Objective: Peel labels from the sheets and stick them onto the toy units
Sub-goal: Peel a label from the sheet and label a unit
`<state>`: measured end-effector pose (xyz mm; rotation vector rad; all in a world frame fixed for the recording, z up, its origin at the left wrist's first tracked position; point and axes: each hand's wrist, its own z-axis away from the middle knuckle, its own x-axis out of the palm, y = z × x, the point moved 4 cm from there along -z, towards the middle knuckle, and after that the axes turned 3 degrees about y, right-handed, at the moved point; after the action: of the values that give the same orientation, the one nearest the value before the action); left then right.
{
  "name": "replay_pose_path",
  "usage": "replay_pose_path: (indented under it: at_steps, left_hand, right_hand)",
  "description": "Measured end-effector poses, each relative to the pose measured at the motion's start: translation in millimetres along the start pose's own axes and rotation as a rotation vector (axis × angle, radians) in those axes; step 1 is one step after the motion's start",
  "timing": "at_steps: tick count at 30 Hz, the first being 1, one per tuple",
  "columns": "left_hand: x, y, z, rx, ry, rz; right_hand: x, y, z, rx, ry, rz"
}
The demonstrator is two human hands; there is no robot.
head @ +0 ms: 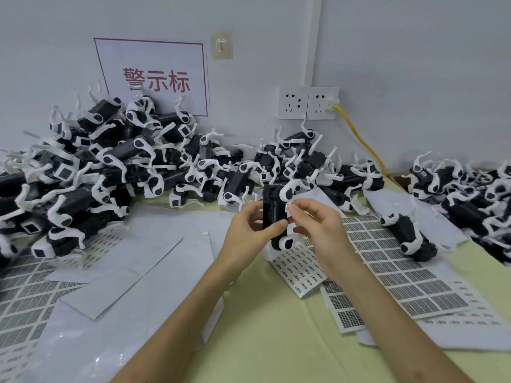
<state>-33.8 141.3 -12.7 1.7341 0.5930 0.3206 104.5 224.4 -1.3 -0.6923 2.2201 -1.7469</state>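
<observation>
My left hand (pixel 249 228) grips a black-and-white toy (pixel 272 214) upright, thumb curled across its dark front and fingers behind it. My right hand (pixel 318 225) is just beside it, pinching a small white label (pixel 288 208) between thumb and forefinger at the toy's upper right edge. I cannot tell whether the label touches the body; the other fingers of that hand are loosely curled.

Under my right hand lies a sheet (pixel 298 269) of small labels, and to the right of it a larger sheet (pixel 401 275) of grey printed blocks, both flat on the yellow-green counter (pixel 276 341). One loose toy (pixel 409 236) lies on its side on that larger sheet, right of my hand. Left of my left hand, blank white backings (pixel 124 272) overlap each other.

Beyond my hands, a small pile (pixel 304 161) of toys sits against the wall. A much bigger heap (pixel 110 167) spreads to the far left, and another heap (pixel 470 189) fills the far right. On the wall above the left heap hangs a sign (pixel 154 78) with red characters. Two sockets (pixel 307 103) sit above the small pile, a yellow cable (pixel 362 139) running down from the right one.
</observation>
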Motion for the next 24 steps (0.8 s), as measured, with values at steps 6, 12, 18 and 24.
replay_pose_path:
  at_steps: [6, 12, 18, 24]
  left_hand:
    - [0.2, 1.1, 1.2, 0.025, 0.029, -0.072]
    - [1.4, 3.6, 3.3, 0.043, 0.04, -0.109]
    - [2.1, 6.0, 5.5, 0.052, 0.049, -0.123]
    - [1.4, 6.4, 6.7, 0.052, 0.052, -0.128]
  right_hand:
    - [1.7, 2.8, 1.2, -0.023, 0.064, 0.007]
    - [1.9, 3.4, 1.7, -0.044, 0.081, 0.02]
    - [1.6, 4.7, 1.6, -0.052, 0.083, 0.037]
    - [1.8, 6.5, 1.6, -0.054, 0.1, 0.042]
